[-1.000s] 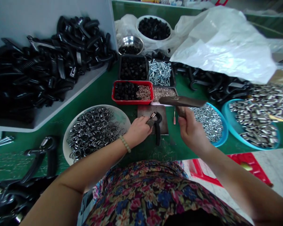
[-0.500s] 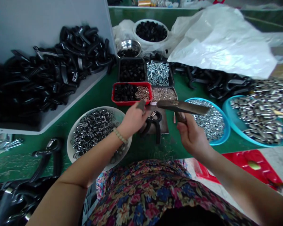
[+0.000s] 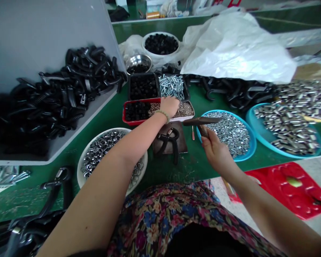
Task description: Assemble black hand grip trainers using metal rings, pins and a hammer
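Note:
My left hand (image 3: pixel 170 106) reaches over the small-parts trays, its fingers at the near edge of the silver screws (image 3: pixel 171 85) and above the copper-coloured pieces (image 3: pixel 186 109); its fingertips are hidden. In my right hand (image 3: pixel 216 149) is a hammer (image 3: pixel 202 122), its dark head level over the near side of the trays. Between my hands a black hand grip with a spring (image 3: pixel 173 137) lies on a dark metal plate (image 3: pixel 182 142). The red tray (image 3: pixel 127 119) with black caps stands left of my left hand.
A white bowl of metal rings (image 3: pixel 96 142) stands left, partly under my forearm. Blue basins (image 3: pixel 253 144) of metal parts stand right. A grey bin (image 3: pixel 69 32) holds black handles. A pink-handled tool (image 3: pixel 193 135) lies beside the plate.
My left hand has moved forward from beside the plate to the trays. The hammer in my right hand has shifted slightly left. The whole view has shifted somewhat.

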Demonstrator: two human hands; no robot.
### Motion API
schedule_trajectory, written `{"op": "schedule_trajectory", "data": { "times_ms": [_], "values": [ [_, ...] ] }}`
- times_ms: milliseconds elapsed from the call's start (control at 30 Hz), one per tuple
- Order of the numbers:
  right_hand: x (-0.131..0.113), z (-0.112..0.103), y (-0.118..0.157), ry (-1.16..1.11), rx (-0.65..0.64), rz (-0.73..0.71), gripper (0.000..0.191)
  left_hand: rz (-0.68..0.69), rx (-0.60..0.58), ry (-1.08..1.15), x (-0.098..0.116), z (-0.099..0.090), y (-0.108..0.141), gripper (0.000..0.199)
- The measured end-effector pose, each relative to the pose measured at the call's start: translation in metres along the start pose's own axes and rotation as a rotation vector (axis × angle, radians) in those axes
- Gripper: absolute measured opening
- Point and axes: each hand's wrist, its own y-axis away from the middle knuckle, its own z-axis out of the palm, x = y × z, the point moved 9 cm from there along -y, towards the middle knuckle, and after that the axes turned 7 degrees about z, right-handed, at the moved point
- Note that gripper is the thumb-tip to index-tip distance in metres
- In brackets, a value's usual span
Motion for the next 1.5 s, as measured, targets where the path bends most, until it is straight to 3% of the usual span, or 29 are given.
{"op": "schedule_trajectory", "data": {
  "times_ms": [167, 267, 333, 433, 500, 633, 800, 967, 1500],
  "values": [
    [0.002, 0.01, -0.002, -0.04, -0.023, -0.009, 0.041, -0.065, 0.031, 0.206, -0.007, -0.014, 0.015, 0.029],
    [0.004, 0.009, -0.002, -0.064, -0.018, -0.022, 0.041, -0.055, 0.108, 0.476, 0.001, -0.025, 0.059, 0.023],
    [0.007, 0.008, -0.002, -0.072, -0.007, -0.021, 0.04, -0.086, 0.122, 0.61, 0.006, -0.022, 0.098, 0.02],
    [0.011, 0.009, -0.003, -0.072, -0.003, 0.001, 0.039, -0.153, 0.098, 0.583, 0.01, -0.006, 0.146, 0.019],
    [0.012, 0.011, -0.003, -0.077, -0.007, 0.008, 0.039, -0.152, 0.113, 0.51, 0.015, 0.003, 0.161, 0.019],
    [0.008, 0.013, -0.001, -0.1, -0.017, -0.015, 0.04, -0.08, 0.124, 0.352, 0.027, 0.013, 0.16, 0.022],
    [0.009, 0.01, 0.003, -0.08, -0.004, -0.005, 0.04, 0.032, 0.028, 0.05, 0.038, 0.017, 0.155, 0.029],
    [0.014, 0.013, 0.005, -0.068, -0.013, 0.013, 0.039, 0.175, -0.049, -0.068, 0.053, 0.023, 0.159, 0.028],
    [0.007, 0.024, 0.009, -0.151, -0.024, -0.059, 0.041, 0.03, -0.066, 0.023, 0.04, 0.024, 0.159, 0.03]
  ]
}}
